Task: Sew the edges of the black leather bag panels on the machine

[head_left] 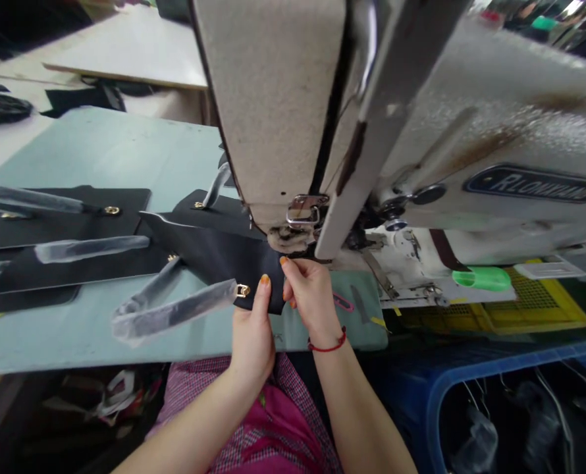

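Note:
A black leather-like bag panel [209,253] is in front of the sewing machine head [293,227], its right end close to the presser area. Its handle [174,319] is wrapped in clear plastic and fixed with a gold-coloured fitting [242,290]. My left hand [254,329] grips the panel's near edge beside that fitting, thumb on top and fingers hidden underneath. At the panel's right end, my right hand [309,293] is closed, thumb and fingers pinched at the edge. The needle is hidden behind the machine head and my hand.
More black panels [100,263] with wrapped handles lie on the pale green table [139,141] at left. A pink-handled tool [342,301] lies right of my hand. A blue bin [436,401] with wrapped items stands at lower right, below a yellow crate [544,316].

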Action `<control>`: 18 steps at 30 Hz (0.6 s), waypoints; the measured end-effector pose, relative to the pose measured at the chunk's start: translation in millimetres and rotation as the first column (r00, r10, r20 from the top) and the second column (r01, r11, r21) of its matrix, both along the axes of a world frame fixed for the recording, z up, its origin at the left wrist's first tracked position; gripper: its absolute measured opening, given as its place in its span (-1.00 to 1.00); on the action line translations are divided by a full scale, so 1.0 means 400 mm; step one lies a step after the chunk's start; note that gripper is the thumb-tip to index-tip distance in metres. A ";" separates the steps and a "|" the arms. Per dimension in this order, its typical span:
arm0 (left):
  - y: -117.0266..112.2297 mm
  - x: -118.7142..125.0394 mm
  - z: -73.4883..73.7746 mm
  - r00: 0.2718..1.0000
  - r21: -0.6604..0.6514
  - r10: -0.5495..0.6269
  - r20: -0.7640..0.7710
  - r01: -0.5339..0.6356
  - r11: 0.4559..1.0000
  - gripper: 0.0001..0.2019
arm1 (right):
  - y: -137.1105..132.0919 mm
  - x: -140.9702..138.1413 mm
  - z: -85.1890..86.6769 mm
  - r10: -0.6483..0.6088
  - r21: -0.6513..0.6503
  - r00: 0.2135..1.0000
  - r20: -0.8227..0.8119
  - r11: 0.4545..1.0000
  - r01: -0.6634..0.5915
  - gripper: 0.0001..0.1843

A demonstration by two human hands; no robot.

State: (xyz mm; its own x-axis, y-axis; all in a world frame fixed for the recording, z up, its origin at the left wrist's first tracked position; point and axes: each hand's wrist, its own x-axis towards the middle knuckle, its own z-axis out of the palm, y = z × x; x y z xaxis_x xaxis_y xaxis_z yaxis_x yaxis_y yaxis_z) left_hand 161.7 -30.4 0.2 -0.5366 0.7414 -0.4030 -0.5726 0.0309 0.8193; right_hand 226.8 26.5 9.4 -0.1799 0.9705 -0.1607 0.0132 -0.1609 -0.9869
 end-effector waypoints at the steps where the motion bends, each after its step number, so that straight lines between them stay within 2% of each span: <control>1: -0.002 0.005 0.001 1.000 0.007 -0.005 -0.013 0.006 1.000 -0.59 | 0.001 0.004 0.003 0.005 0.010 1.000 0.023 1.000 -0.005 -0.45; 6: -0.008 0.021 -0.003 0.986 -0.036 -0.114 -0.126 0.110 0.993 -0.58 | 0.009 0.014 0.016 -0.017 0.097 0.987 0.159 0.995 0.002 -0.43; 10: -0.010 0.028 -0.024 0.954 -0.102 -0.218 -0.207 0.201 0.974 -0.54 | 0.009 0.026 0.022 -0.004 0.164 0.974 0.226 0.986 -0.033 -0.42; 12: -0.030 0.017 -0.037 0.929 -0.142 -0.304 -0.212 0.279 0.950 -0.53 | -0.003 0.046 0.016 0.002 0.166 0.971 0.240 0.985 -0.043 -0.45; 14: -0.073 -0.015 -0.041 0.846 -0.213 -0.477 -0.238 0.434 0.875 -0.55 | -0.026 0.082 -0.004 -0.047 0.189 0.953 0.301 0.982 -0.011 -0.55; 15: -0.102 -0.038 -0.038 0.766 -0.240 -0.587 -0.262 0.537 0.809 -0.58 | -0.040 0.105 -0.019 -0.093 0.222 0.928 0.362 0.975 0.011 -0.62; 17: -0.156 -0.097 -0.018 0.538 -0.243 -0.772 -0.338 0.743 0.624 -0.69 | -0.068 0.159 -0.061 -0.216 0.339 0.828 0.518 0.940 0.034 -0.74; 18: -0.174 -0.130 -0.003 0.421 -0.207 -0.812 -0.404 0.823 0.529 -0.72 | -0.080 0.187 -0.086 -0.251 0.382 0.748 0.614 0.924 -0.003 -0.77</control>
State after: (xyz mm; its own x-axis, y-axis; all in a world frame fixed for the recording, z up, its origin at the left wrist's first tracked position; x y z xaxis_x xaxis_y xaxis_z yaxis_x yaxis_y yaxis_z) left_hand 109.5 -100.2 -1.0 0.2302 0.9271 -0.2958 0.0971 0.2806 0.9549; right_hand 301.6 -5.5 -25.0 -0.0313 0.9883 0.1493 0.6653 0.1321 -0.7348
